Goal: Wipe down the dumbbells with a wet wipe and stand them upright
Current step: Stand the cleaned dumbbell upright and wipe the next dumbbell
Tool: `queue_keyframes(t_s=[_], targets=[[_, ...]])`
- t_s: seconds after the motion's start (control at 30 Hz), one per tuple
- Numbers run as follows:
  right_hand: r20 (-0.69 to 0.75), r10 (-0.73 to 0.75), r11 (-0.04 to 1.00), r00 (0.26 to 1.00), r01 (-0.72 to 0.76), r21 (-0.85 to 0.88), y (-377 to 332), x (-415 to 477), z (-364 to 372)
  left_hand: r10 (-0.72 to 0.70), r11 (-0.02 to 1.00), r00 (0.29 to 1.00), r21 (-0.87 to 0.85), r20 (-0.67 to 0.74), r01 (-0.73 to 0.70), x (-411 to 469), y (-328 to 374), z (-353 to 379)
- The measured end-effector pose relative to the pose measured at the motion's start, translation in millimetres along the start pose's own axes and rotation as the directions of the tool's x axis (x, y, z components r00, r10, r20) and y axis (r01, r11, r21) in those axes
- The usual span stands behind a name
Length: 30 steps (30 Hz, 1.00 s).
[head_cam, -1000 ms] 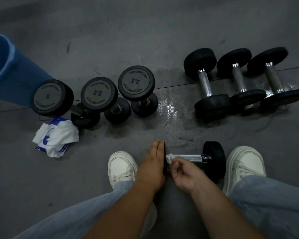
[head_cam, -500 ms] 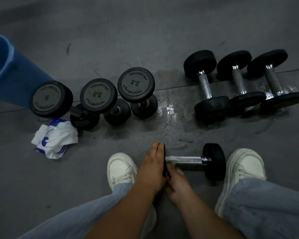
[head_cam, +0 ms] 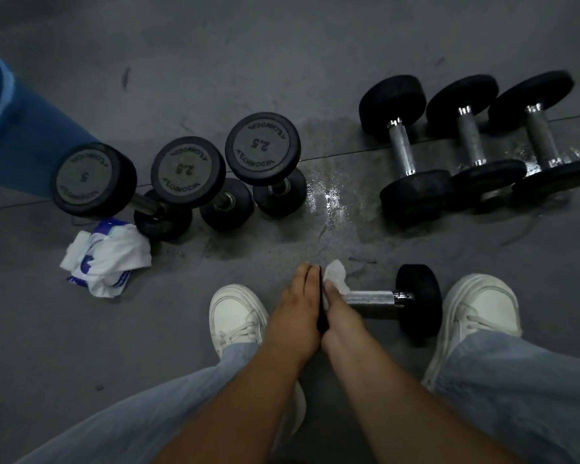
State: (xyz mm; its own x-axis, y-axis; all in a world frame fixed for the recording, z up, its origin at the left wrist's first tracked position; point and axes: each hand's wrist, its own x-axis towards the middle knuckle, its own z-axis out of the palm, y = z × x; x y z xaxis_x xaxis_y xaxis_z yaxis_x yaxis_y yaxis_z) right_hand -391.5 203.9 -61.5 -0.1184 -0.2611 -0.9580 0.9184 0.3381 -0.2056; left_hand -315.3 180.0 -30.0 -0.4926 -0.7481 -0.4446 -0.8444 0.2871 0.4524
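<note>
Floor (head_cam: 282, 61) | dumbbell (head_cam: 369, 298) | L hand (head_cam: 295, 309) on end | R hand (head_cam: 340, 316) + wipe (head_cam: 335, 276) on bar

Dumbbell (head_cam: 416, 303) is laid flat on the grey floor (head_cam: 282, 61), between left sneaker (head_cam: 236, 316) and right sneaker (head_cam: 479, 309). Its near end plate is pressed by the left hand (head_cam: 298, 309), fingers straight. Wet wipe (head_cam: 335, 276) is gripped by the right hand (head_cam: 340, 316) against the chrome handle (head_cam: 370, 298).

Stood upright at upper left: 5 dumbbell (head_cam: 92, 180), middle 2.5 dumbbell (head_cam: 186, 172), right 2.5 dumbbell (head_cam: 262, 149). Crumpled wipe pack (head_cam: 106, 257) is seen just beside the 5.

Three lying dumbbells (head_cam: 471, 139) are lined up at upper right. Wet patch (head_cam: 329, 195) is seen between the groups.
</note>
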Motion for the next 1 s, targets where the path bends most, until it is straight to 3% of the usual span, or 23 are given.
queue_keyframes(t_s=[0.1, 0.2, 0.27, 0.4, 0.57, 0.7, 0.83, 1.0], targets=[[0.019, -0.102, 0.989, 0.995, 0.104, -0.110, 17, -11, -22, 0.002, 1.000, 1.000, -0.024, 0.002, -0.002, 0, 0, 0], [-0.079, -0.054, 0.993, 0.995, 0.046, -0.108, 2, -2, -8, 0.003, 1.000, 1.000, -0.017, -0.001, -0.003, 0, 0, 1], [-0.056, 0.034, 0.999, 0.998, -0.034, -0.014, -8, 0, 5, 0.001, 1.000, 1.000, 0.001, -0.003, -0.001, 2, 0, 0], [0.000, -0.129, 0.983, 0.992, 0.128, -0.129, 15, -12, -20, 0.011, 0.999, 1.000, -0.030, 0.021, -0.010, 2, 0, -2], [-0.046, -0.026, 0.998, 0.999, 0.024, -0.050, -3, 0, 0, 0.001, 1.000, 1.000, -0.022, 0.025, 0.000, 6, 0, -3], [-0.026, -0.134, 0.983, 0.991, 0.129, -0.129, 15, -14, -20, 0.007, 1.000, 1.000, -0.026, 0.015, -0.006, 4, 0, -2], [-0.079, -0.049, 0.993, 0.996, 0.040, -0.107, -5, -3, 0, -0.009, 1.000, 0.999, -0.025, 0.043, 0.010, 8, 3, -7], [-0.045, -0.142, 0.970, 0.989, 0.130, -0.207, 7, -17, -19, 0.000, 0.999, 0.999, -0.033, 0.040, 0.001, 4, 5, -9]])
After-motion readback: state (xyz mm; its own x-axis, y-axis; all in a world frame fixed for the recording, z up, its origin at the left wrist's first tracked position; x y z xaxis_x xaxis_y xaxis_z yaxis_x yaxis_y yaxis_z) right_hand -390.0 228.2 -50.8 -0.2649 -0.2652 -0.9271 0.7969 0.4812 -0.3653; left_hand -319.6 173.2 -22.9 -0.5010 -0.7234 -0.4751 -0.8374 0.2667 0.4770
